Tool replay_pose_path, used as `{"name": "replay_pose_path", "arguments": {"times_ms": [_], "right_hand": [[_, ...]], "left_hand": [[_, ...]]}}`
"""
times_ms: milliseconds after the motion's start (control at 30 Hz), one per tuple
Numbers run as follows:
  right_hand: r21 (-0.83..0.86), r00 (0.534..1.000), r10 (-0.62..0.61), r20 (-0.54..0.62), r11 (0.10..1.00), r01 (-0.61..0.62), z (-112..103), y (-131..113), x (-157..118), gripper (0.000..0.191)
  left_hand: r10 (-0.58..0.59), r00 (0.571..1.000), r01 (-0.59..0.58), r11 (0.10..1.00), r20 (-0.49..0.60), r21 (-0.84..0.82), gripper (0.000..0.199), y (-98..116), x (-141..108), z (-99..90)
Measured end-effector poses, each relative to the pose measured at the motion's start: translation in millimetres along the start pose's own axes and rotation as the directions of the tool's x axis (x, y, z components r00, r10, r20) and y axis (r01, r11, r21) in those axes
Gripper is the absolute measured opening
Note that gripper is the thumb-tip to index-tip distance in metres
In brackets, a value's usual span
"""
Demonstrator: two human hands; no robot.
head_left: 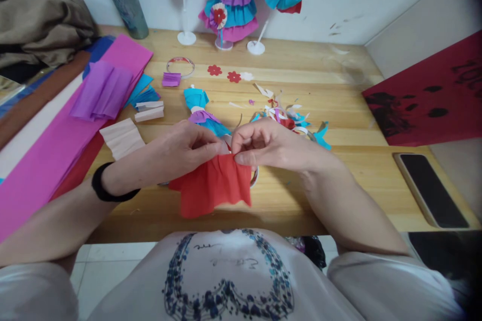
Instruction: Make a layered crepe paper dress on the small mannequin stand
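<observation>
My left hand (184,145) and my right hand (269,145) pinch the top edge of a gathered piece of red crepe paper (216,185), close to the table's front. The red paper hangs in folds below my fingertips. Just behind my hands lies a small doll-like piece of blue and purple crepe paper (205,118), its lower end hidden by my hands. Part of a ring-shaped roll (255,176) shows beside the red paper on the right. A pleated cream paper (122,139) lies near my left forearm.
Long crepe sheets (75,145) cover the left side. Paper scraps (289,118) lie beyond my right hand. A tape roll (181,66) and red paper flowers (214,69) sit behind. Decorated goblets (237,15) and a green bottle (126,2) stand at the wall; a phone (431,190) lies right.
</observation>
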State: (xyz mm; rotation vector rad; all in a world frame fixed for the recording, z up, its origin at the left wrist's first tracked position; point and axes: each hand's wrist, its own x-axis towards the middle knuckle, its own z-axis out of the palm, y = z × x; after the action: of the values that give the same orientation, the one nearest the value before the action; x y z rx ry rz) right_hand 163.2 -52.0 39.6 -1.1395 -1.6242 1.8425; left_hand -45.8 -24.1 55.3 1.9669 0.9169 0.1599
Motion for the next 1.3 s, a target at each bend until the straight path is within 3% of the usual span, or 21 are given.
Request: {"name": "replay_pose_path", "arguments": {"times_ms": [333,433,567,800,1300], "right_hand": [[-0.013,1.000,-0.002,0.018,1.000,0.003,1,2,2,0.008],[-0.007,0.999,-0.005,0.033,1.000,0.005,1,3,2,0.008],[-0.003,0.999,-0.008,0.042,1.000,0.008,0,3,1,0.008],[0.014,0.996,-0.033,0.078,0.999,0.032,2,2,2,0.010],[-0.066,0.997,-0.064,-0.050,0.996,0.061,11,5,3,0.005]], "left_hand": [[0.006,0.998,-0.007,1.000,0.064,0.018,0.038,-4,-1,0.3],[0.063,0.986,-0.049,0.995,0.155,-0.092,0.036,-6,1,-1.0],[0.061,0.972,-0.006,0.971,0.226,-0.238,0.029,-8,3,-2.7],[0.064,0.978,-0.001,0.952,0.199,-0.305,0.024,-10,4,-0.2],[0.044,0.981,-0.001,0.974,0.187,-0.227,0.019,-5,2,1.2]]}}
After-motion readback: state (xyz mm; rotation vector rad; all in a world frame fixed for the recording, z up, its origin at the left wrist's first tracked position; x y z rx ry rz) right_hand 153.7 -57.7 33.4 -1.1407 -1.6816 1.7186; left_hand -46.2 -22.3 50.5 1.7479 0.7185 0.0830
